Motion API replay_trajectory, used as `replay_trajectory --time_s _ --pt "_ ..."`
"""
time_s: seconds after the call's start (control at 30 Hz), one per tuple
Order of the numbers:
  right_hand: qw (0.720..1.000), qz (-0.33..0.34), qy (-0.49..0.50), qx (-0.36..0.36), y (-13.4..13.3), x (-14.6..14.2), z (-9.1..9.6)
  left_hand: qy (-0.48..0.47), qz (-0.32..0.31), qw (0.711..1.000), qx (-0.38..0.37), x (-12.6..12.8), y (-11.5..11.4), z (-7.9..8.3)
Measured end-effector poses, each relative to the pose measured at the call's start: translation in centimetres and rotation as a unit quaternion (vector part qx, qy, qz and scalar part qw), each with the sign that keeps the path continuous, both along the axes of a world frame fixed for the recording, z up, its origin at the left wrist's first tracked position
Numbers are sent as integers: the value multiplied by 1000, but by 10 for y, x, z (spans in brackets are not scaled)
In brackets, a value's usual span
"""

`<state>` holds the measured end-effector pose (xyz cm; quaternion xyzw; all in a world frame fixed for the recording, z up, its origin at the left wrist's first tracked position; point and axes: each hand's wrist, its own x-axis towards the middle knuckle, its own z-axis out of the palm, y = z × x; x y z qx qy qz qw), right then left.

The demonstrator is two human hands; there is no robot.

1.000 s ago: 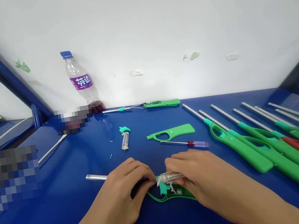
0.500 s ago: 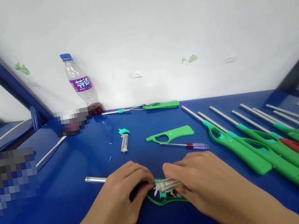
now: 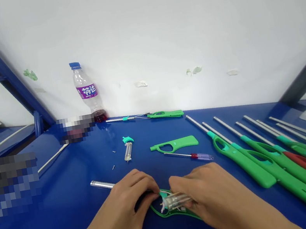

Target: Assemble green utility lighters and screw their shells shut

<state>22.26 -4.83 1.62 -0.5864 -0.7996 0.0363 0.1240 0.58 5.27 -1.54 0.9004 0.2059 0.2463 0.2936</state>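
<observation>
My left hand (image 3: 135, 202) is closed, thumb and fingertips pinching the neck of an opened green gas lighter (image 3: 167, 213). The lighter's metal tube (image 3: 101, 184) sticks out to the left from behind that hand. My right hand (image 3: 205, 192) is closed round a clear fuel tank (image 3: 176, 200) with a white tip, just over the lighter's handle. Part of the handle lies hidden beneath my right hand. Beyond the hands are a loose green shell half (image 3: 183, 143), a screwdriver (image 3: 200, 156) with a clear purple handle, and a second clear tank (image 3: 128, 150) with a turquoise trigger.
Several assembled lighters (image 3: 250, 164), green and red, lie slanted at the right. Another opened lighter (image 3: 165, 114) rests by the wall, near a drink bottle (image 3: 88, 94). Two small screws (image 3: 113, 167) lie on the blue table (image 3: 71, 219). A white cable (image 3: 52, 158) runs at the left.
The camera view has tilted slightly, so the scene sits a little lower. The tank in my right hand has shifted slightly against the lighter; both hands keep their grip.
</observation>
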Motion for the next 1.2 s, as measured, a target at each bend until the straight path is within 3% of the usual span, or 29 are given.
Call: replay_trajectory --time_s 0.27,0.57,1.2 --pt "995 -12 96 -20 -1 5 -2 13 -2 1000 -13 -2 -3 3" --pt "979 -59 166 -107 -6 11 -1 3 -7 1000 -21 -1 -1 -1" --pt "995 -19 95 -35 1 1 1 -1 -4 999 39 -3 0 -4"
